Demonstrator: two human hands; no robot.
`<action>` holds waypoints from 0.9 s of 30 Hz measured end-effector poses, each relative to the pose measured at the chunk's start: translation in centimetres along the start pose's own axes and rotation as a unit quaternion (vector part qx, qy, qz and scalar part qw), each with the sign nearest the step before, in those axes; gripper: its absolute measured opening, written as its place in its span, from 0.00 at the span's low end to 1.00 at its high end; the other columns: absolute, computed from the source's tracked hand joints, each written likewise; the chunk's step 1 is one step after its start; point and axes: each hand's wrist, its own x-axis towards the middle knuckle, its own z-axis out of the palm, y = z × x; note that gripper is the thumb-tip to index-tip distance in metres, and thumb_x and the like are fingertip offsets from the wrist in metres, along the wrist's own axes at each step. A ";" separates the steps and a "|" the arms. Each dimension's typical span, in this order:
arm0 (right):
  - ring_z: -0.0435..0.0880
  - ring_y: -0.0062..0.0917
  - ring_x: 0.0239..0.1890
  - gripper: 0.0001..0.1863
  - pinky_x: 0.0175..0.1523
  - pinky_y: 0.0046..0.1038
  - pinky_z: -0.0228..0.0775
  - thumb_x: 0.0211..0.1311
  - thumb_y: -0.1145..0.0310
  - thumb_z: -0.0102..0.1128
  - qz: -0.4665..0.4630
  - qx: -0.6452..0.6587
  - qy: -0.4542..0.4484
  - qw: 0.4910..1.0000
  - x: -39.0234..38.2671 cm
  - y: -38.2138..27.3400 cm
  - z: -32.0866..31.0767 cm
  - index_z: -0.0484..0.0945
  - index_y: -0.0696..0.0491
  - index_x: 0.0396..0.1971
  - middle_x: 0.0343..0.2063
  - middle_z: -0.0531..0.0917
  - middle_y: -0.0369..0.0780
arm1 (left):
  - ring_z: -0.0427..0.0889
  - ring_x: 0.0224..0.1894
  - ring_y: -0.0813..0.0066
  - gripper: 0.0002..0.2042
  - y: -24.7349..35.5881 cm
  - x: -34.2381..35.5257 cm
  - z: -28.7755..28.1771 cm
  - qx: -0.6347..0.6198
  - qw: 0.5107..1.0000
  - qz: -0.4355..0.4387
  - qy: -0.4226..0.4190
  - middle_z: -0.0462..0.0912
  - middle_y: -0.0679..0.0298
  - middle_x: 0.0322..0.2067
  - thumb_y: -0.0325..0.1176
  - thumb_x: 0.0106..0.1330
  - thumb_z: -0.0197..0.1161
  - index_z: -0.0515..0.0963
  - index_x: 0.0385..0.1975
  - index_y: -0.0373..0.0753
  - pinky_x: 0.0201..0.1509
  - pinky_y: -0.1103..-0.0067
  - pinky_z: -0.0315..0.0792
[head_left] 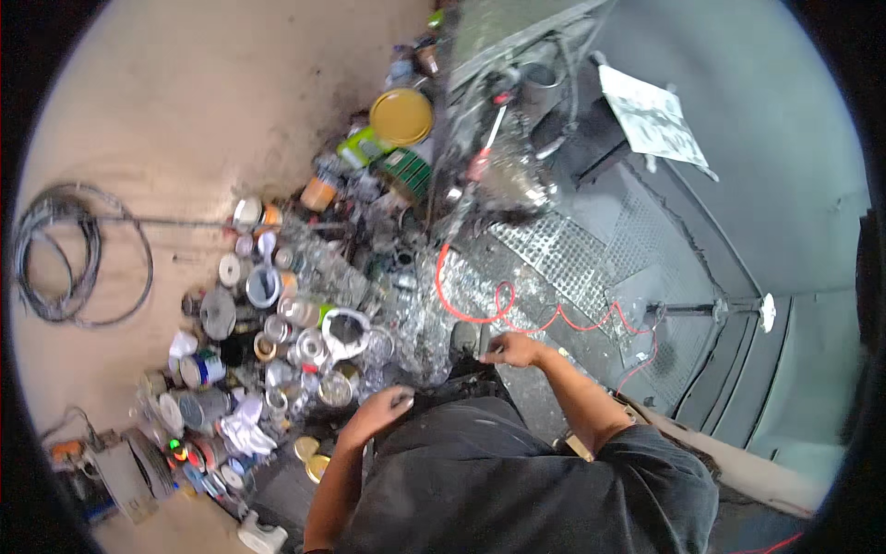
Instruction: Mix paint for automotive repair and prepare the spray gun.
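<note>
My left hand point(380, 412) hangs in front of my dark shirt point(526, 480), beside the cluttered bench of cans and cups. Its fingers are loosely bent and apart, with nothing visible in them. Further right, my right hand point(514, 351) reaches inward over the floor, near a grey shoe point(469, 340). Its fingers point left, somewhat apart, and no held thing shows. Close to the left hand stand an open can point(336, 388) and a white-rimmed tub with a dark inside point(345, 334).
A red coiled hose point(506, 300) runs across the floor from a stained work stand point(517, 180). Metal grating point(554, 254) lies beyond. A yellow lid point(401, 116) tops the pile of cans. A cable coil point(78, 254) hangs left; a printed sheet point(655, 115) sits far right.
</note>
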 end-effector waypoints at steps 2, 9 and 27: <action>0.69 0.25 0.25 0.32 0.33 0.36 0.65 0.63 0.40 0.67 -0.056 0.040 0.102 0.992 -2.2 -5.9 -7.9 0.75 0.58 0.24 0.19 0.72 0.39 | 0.81 0.60 0.55 0.26 4.0 6.3 -0.7 0.076 0.988 0.045 0.129 0.81 0.45 0.58 0.43 0.72 0.65 0.74 0.61 0.30 0.66 0.66 0.71; 0.83 0.19 0.41 0.20 0.48 0.26 0.76 0.70 0.59 0.66 -0.268 0.254 0.482 0.795 0.2 -16.2 -24.3 0.81 0.62 0.49 0.37 0.87 0.40 | 0.80 0.56 0.62 0.27 18.5 25.6 -5.3 -0.155 0.939 0.121 0.283 0.84 0.52 0.52 0.51 0.79 0.52 0.73 0.61 0.29 0.62 0.69 0.70; 0.84 0.55 0.48 0.19 0.53 0.47 0.78 0.58 0.75 0.58 -0.022 0.267 0.596 0.757 3.8 -13.5 -30.6 0.69 0.67 0.48 0.42 0.81 0.63 | 0.77 0.50 0.51 0.22 22.1 23.9 9.5 0.101 0.884 0.242 0.387 0.80 0.40 0.48 0.42 0.82 0.46 0.74 0.51 0.24 0.61 0.65 0.68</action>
